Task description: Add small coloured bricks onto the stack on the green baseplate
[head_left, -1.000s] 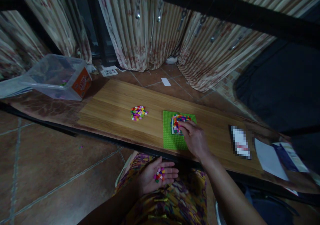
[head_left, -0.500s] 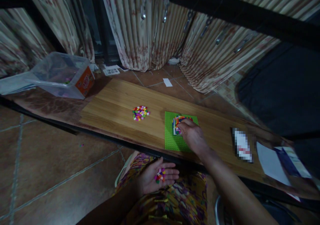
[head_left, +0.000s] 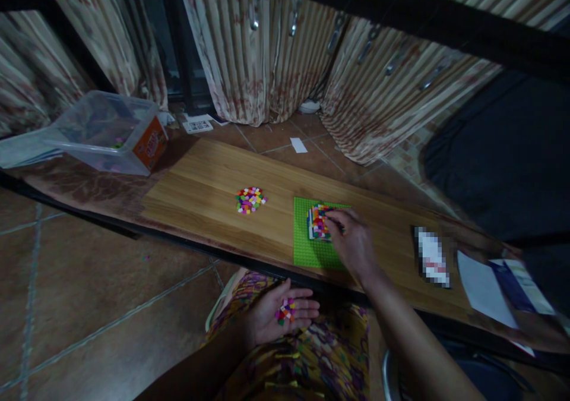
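My left hand [head_left: 280, 315] lies palm up over my lap with its fingers stretched out. Several small coloured toy bricks [head_left: 285, 310] rest loose on its palm. On the wooden board, a green baseplate [head_left: 307, 252] carries a low block built of many-coloured toy bricks [head_left: 318, 223]. My right hand [head_left: 354, 237] is over the right part of this block, thumb and index finger bent together at its top. Whatever the fingertips may hold is too small to make out. The hand hides the block's right side and part of the baseplate.
A pile of small bricks [head_left: 250, 200] sits left of the baseplate on the wooden board [head_left: 205, 193]. A clear plastic box [head_left: 107, 130] with an orange label stands at the table's left end. Papers [head_left: 485, 288] and a blurred white item [head_left: 431, 258] lie to the right.
My right hand has shifted to the right across the block, uncovering more of its top. My left hand stays where it was, bricks on its palm.
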`<state>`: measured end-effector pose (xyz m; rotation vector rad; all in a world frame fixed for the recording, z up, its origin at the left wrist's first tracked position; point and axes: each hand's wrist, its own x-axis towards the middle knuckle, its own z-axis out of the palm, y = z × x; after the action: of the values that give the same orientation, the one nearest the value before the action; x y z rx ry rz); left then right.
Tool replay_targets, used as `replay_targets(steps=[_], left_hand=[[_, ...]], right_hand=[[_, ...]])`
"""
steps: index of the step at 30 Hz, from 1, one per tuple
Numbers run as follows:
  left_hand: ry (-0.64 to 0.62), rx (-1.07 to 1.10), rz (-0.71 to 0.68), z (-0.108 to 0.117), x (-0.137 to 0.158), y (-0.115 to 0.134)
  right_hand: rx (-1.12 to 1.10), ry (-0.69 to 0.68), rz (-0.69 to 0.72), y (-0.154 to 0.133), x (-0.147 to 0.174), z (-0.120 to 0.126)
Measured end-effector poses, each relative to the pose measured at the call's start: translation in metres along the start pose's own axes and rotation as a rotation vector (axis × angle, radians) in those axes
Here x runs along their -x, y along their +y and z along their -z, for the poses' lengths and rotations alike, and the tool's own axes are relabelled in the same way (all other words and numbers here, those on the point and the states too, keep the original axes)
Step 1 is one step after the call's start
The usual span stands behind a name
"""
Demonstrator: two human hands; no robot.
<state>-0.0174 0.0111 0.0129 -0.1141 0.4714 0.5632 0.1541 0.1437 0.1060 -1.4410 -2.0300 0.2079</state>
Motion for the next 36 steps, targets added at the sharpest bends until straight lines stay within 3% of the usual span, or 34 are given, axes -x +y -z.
replay_targets(steps=[9, 20, 23, 28, 30, 34, 36], left_hand=[[0.005, 0.002, -0.006, 0.002, -0.003, -0.001], [0.017, -0.016, -0.001, 0.0, -0.004, 0.001], [-0.002, -0.012, -0.007, 0.0, -0.002, 0.001], [-0.049, 0.011, -0.036, -0.001, 0.003, 0.003], [-0.05, 0.023, -0.038, -0.003, 0.005, 0.004], [-0.041, 0.06, -0.033, -0.008, 0.005, 0.003], [-0.037, 0.07, -0.028, -0.011, 0.005, 0.002]], right_hand=[[-0.031, 0.107, -0.119, 0.009, -0.002, -0.018], [-0.153, 0.123, -0.184, 0.013, -0.001, -0.023], [-0.145, 0.111, -0.18, 0.009, -0.001, -0.021], [-0.119, 0.227, -0.145, -0.014, 0.021, -0.008], [-0.179, 0.141, -0.126, -0.029, 0.04, -0.002], [-0.327, -0.267, -0.073, -0.05, 0.087, 0.004], [-0.321, -0.391, -0.077, -0.052, 0.109, 0.002]])
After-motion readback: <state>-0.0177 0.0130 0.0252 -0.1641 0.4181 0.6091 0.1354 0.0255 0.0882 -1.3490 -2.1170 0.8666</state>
